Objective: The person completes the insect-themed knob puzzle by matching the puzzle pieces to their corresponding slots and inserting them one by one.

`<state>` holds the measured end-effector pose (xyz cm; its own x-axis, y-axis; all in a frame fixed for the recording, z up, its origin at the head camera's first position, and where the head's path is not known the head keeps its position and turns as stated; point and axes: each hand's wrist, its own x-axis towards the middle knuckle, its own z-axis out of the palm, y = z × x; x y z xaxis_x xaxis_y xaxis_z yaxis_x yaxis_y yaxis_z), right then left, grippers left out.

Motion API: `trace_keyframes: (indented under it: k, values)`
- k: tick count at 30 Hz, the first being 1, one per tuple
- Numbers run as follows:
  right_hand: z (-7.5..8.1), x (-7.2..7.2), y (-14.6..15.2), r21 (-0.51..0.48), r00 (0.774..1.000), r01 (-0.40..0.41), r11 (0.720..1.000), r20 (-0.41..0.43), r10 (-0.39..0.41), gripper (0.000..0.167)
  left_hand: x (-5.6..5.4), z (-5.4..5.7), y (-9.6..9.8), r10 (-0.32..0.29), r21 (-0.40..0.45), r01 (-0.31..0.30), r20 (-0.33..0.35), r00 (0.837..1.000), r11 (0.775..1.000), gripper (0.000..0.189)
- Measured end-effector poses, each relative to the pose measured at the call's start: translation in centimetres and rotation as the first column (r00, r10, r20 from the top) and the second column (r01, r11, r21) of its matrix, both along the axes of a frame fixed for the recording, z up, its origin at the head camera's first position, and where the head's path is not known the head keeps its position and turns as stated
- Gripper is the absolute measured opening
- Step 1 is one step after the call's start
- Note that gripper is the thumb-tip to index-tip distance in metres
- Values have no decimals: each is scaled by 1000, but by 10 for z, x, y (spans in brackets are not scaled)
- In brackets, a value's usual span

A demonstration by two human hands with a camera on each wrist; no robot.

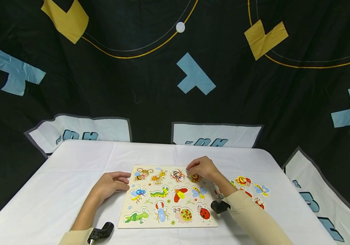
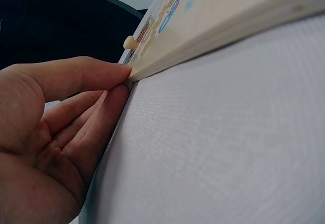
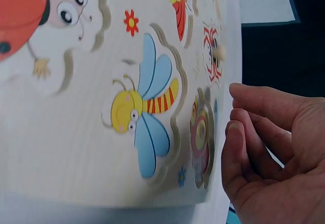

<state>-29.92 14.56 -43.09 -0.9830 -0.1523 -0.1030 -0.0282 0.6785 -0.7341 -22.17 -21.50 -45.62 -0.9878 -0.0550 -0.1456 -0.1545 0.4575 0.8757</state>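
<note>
A wooden insect puzzle board (image 1: 168, 225) lies on the white table. My left hand (image 1: 111, 184) rests at its upper left edge, fingertips touching the rim in the left wrist view. My right hand (image 1: 203, 168) hovers by the board's upper right corner, its fingers loosely bent with nothing visible between them. Beside it is the top right snail slot (image 3: 201, 137). The neighbouring spider piece (image 3: 212, 54) sits in its slot with a wooden knob. A printed dragonfly recess (image 3: 152, 107) lies below the snail slot. Two knobs show on the far left pieces in the left wrist view.
Several loose puzzle pieces lie right of the board, among them a yellow and red one (image 1: 243, 181) and a blue-winged dragonfly (image 1: 261, 190). My right forearm (image 1: 223, 182) partly hides others. A black patterned cloth (image 1: 150, 102) hangs behind the table.
</note>
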Motion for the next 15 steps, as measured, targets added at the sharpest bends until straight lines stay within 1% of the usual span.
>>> trace_keyframes:
  k: [3,8,13,15]
  values:
    - [0,1,5,-9,1000,-3,1000,-12,3,13,0,0,0,1,5,-2,3,1000,1000,56]
    - [2,1,13,-27,1000,8,1000,2,-8,13,-1,0,0,2,7,-2,6,1000,1000,56]
    - [4,3,23,-17,1000,7,1000,2,-7,14,-1,1,-1,-10,14,10,-6,1000,1000,58]
    - [5,3,27,-12,1000,10,1000,4,-10,15,-1,1,-1,-6,18,6,-3,1000,1000,57]
